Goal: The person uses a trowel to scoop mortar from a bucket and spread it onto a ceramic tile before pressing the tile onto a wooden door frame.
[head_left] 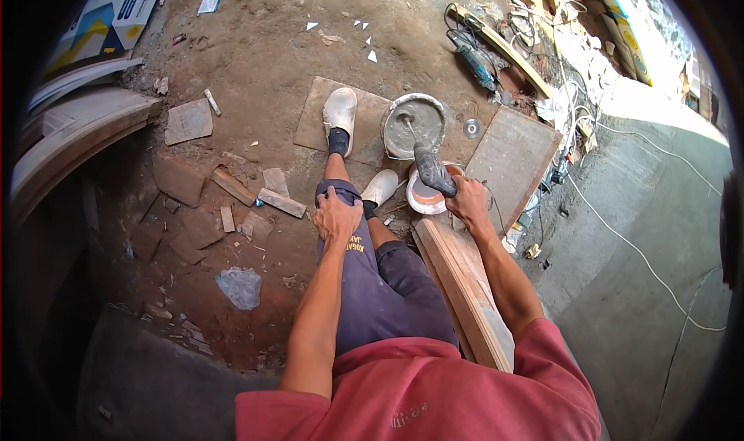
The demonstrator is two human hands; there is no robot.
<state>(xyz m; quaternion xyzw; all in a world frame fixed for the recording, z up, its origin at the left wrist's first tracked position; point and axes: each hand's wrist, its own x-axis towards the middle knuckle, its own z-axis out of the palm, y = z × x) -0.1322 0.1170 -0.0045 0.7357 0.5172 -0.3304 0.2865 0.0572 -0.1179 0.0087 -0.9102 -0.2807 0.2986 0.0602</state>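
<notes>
My right hand (470, 201) grips the rear of a dark power drill (434, 173), its body tilted toward the far left. From its front, a mixing rod (411, 127) runs down into wet grey mortar (401, 140) filling a round bucket (440, 115). A second, white-rimmed bucket (425, 202) stands just nearer, partly hidden beneath the drill. My left hand (338, 215) lies on my left knee, fingers spread and holding nothing. Beside the mortar bucket, my left shoe (341, 115) is on a flat tile (310, 127).
Stacked planks (465, 294) lie close by my right leg. A large board (511, 158), a clear disc (471, 128), a teal power tool (474, 65) and a wooden beam (504, 49) are farther right. White cable (620, 232) crosses the concrete. Broken tiles (182, 179) litter the left.
</notes>
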